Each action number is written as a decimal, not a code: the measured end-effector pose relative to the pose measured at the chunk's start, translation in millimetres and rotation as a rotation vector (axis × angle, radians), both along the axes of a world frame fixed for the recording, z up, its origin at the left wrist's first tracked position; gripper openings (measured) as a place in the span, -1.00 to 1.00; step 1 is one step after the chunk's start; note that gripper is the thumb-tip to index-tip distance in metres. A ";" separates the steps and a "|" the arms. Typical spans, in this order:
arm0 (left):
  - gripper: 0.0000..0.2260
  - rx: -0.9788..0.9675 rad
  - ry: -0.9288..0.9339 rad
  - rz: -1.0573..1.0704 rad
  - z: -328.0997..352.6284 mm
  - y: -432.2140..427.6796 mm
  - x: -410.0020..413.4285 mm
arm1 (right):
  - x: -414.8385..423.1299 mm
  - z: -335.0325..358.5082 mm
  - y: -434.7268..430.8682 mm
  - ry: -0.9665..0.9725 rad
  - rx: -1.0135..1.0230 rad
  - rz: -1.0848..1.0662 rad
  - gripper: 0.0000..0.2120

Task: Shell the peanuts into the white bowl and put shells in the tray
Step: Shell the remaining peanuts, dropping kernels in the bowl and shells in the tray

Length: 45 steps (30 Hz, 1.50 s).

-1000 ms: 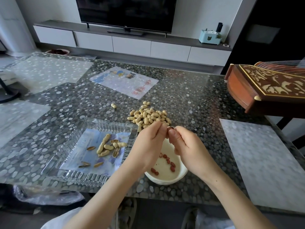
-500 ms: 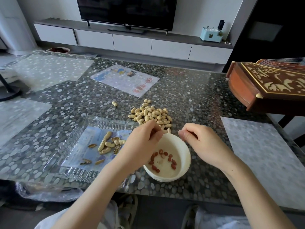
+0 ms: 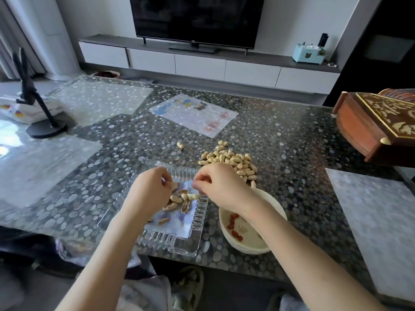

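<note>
Both hands meet over the glass tray [image 3: 175, 243] at the counter's [image 3: 292, 153] near edge, the white bowl [image 3: 253, 242] just beside it on the right. The left hand [image 3: 149, 191] pinches a shell piece [image 3: 174, 186] in curled fingers, while the right hand [image 3: 220, 187] curls its fingers too, their hold unclear. Unshelled peanuts [image 3: 229, 158] lie piled just behind, with open counter beyond.

Peanuts [image 3: 231, 160]: tan unshelled pile, just beyond the bowl.
White bowl [image 3: 247, 249]: near right, upright, red kernels [image 3: 233, 223] inside.
Tray [image 3: 175, 243]: clear ribbed glass, left of the bowl.
Shells [image 3: 179, 198]: split pieces lying in the tray.

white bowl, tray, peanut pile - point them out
white bowl [image 3: 256, 241], head view, bare inner floor
tray [image 3: 168, 242], head view, near ridged rim
peanut pile [image 3: 231, 159], head view, middle of heap
</note>
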<state>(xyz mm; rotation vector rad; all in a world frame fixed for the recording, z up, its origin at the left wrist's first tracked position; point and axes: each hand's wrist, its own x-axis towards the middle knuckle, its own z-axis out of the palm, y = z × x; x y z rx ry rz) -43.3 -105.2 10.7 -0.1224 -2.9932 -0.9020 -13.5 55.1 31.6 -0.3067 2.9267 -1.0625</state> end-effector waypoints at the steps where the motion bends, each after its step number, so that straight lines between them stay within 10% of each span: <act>1: -0.91 -0.009 -0.019 -0.003 -1.3 -2.7 -0.6 | -6.4 -2.6 -6.7 -0.026 0.054 0.022 -0.85; 5: -0.77 -0.006 -0.043 0.005 -4.7 -8.0 -4.5 | -19.0 -3.9 -15.0 -0.096 0.159 0.073 -0.62; 11: -0.79 0.058 0.043 0.017 -3.0 -5.8 -7.3 | -31.9 5.1 41.7 -0.021 0.174 -0.232 -0.82; 20: -0.84 0.142 0.135 -0.041 5.7 15.9 -0.7 | -61.0 -16.1 60.2 -0.473 0.598 -0.282 -0.65; 27: -0.85 0.178 0.149 -0.109 6.4 36.2 0.5 | -65.4 -32.2 72.2 -0.526 0.149 -0.474 -0.78; 34: -0.80 0.453 0.057 -0.255 15.4 51.3 13.9 | -3.7 20.9 78.2 -0.501 -0.996 -0.319 -0.89; 45: -0.75 0.873 -0.243 -0.487 24.9 65.6 42.8 | 60.5 14.2 69.2 -0.087 -0.866 -0.231 -0.71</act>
